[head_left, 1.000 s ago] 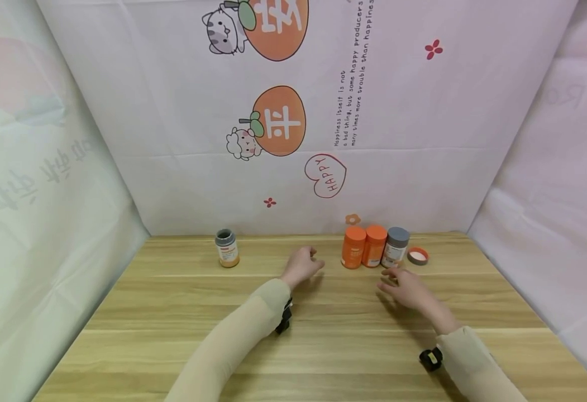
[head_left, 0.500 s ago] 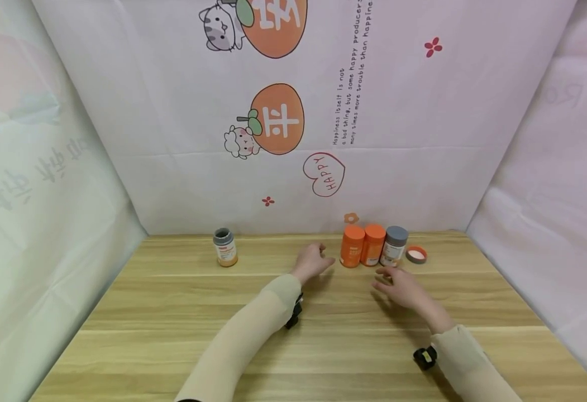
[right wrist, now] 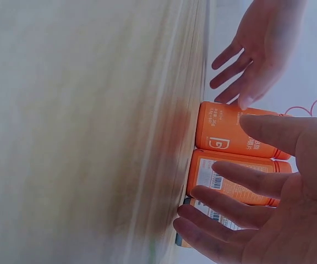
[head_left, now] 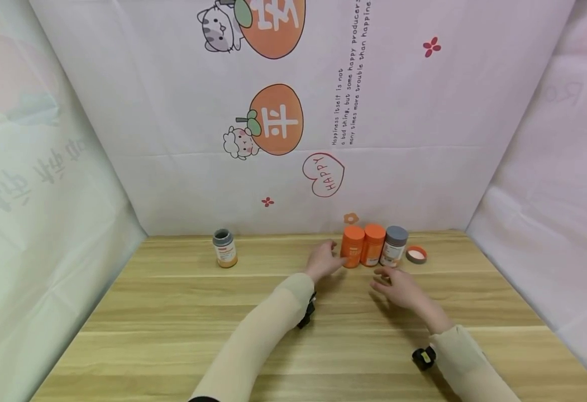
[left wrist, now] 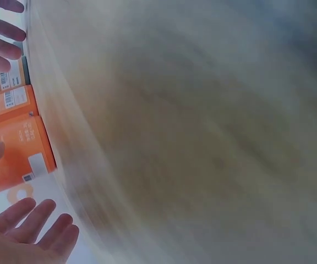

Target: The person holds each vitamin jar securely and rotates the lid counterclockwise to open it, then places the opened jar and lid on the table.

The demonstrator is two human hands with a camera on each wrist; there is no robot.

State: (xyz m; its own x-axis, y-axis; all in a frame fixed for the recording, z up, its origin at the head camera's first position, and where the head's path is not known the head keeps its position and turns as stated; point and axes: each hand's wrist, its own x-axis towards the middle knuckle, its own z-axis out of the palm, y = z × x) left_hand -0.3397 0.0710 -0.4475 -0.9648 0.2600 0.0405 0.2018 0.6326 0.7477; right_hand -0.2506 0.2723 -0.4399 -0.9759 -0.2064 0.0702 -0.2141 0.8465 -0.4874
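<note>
Two orange bottles and a grey-capped bottle [head_left: 395, 245] stand upright in a row near the back of the table. My left hand [head_left: 324, 261] is at the left side of the nearer orange bottle [head_left: 352, 247], thumb in front of it; whether it touches cannot be told. Its fingers [left wrist: 40, 225] are spread in the left wrist view. The second orange bottle [head_left: 373, 245] stands in the middle. My right hand [head_left: 399, 287] hovers in front of the row, fingers spread and holding nothing. In the right wrist view the orange bottle [right wrist: 235, 130] shows between both hands.
An uncapped bottle [head_left: 225, 249] with a grey neck stands at the back left. A loose cap [head_left: 416, 255] lies inside up, right of the row. White printed cloth [head_left: 172, 184] hangs behind the wooden table [head_left: 172, 312] and along both sides.
My left hand has moved right, from the middle of the table's back to the left orange bottle. The right hand has shifted only slightly. The bottles stay in place.
</note>
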